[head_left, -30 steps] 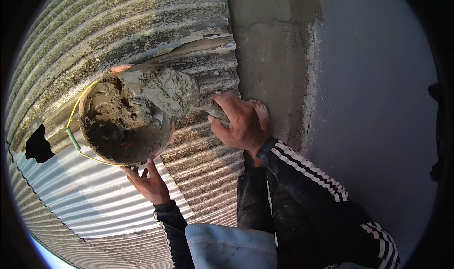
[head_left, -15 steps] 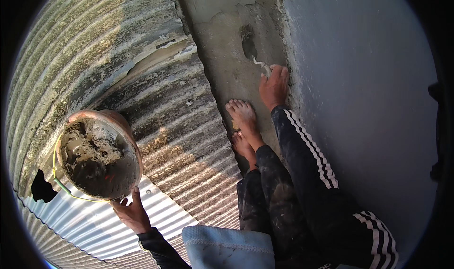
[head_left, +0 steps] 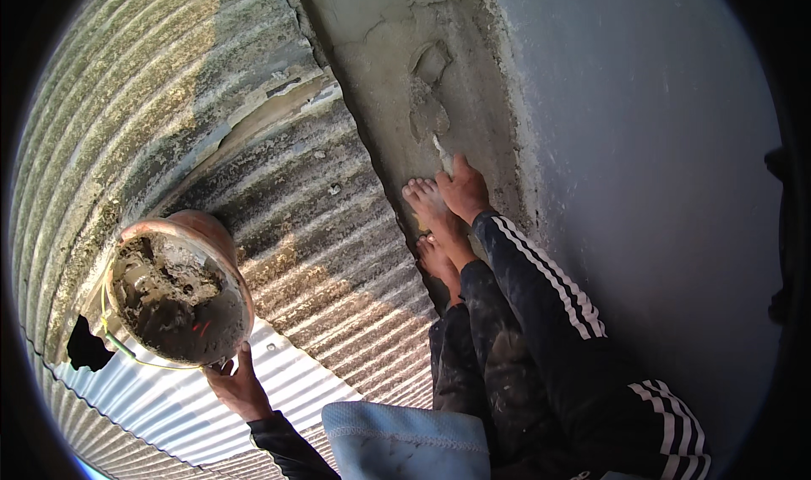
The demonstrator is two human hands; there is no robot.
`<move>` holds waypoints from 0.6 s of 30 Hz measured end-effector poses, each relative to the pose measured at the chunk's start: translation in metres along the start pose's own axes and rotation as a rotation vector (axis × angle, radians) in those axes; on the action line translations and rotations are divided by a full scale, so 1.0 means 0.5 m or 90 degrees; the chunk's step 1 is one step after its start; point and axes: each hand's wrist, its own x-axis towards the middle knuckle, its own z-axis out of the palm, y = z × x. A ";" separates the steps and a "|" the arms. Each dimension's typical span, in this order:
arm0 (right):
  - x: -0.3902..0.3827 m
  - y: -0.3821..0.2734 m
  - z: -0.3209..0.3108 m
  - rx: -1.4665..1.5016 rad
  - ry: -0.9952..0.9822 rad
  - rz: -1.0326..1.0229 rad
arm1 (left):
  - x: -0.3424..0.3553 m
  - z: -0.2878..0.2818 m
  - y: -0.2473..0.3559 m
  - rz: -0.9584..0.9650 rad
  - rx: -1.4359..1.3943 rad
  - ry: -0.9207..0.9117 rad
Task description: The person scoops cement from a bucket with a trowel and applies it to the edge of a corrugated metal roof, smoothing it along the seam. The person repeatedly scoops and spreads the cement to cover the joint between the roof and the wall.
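Note:
My left hand [head_left: 241, 389] grips the lower rim of a reddish bucket [head_left: 246, 298], thumb on the outside; the fingers are partly hidden below it. The bucket is tilted and holds wet grey mortar [head_left: 182, 290]. My right hand [head_left: 465, 191] is closed round the handle of a trowel [head_left: 445, 155]. The trowel's thin pale neck shows, and its grey blade [head_left: 428, 119] lies against the cement ledge, hard to tell from the mortar there. A patch of wet mortar [head_left: 431, 61] lies just beyond the blade.
Corrugated roofing sheets [head_left: 279, 176] slope along the left, with a dark hole [head_left: 87, 345] beside the bucket. A grey-blue wall [head_left: 642, 142] rises on the right. My bare feet [head_left: 432, 206] stand on the narrow cement ledge [head_left: 372, 75] between them.
My right hand has drawn the trowel back toward my feet and slightly left. Mortar on the ledge now looks more spread. My left hand still holds the bucket, nearly unmoved.

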 end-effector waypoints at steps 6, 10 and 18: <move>0.150 -0.071 -0.019 0.275 0.044 -0.020 | -0.002 0.005 0.001 0.012 -0.033 0.000; 0.149 -0.065 -0.022 0.162 -0.070 -0.065 | -0.001 0.002 -0.002 -0.003 -0.042 -0.020; 0.168 -0.072 -0.060 0.285 -0.058 0.019 | 0.001 0.006 -0.007 0.019 -0.079 -0.021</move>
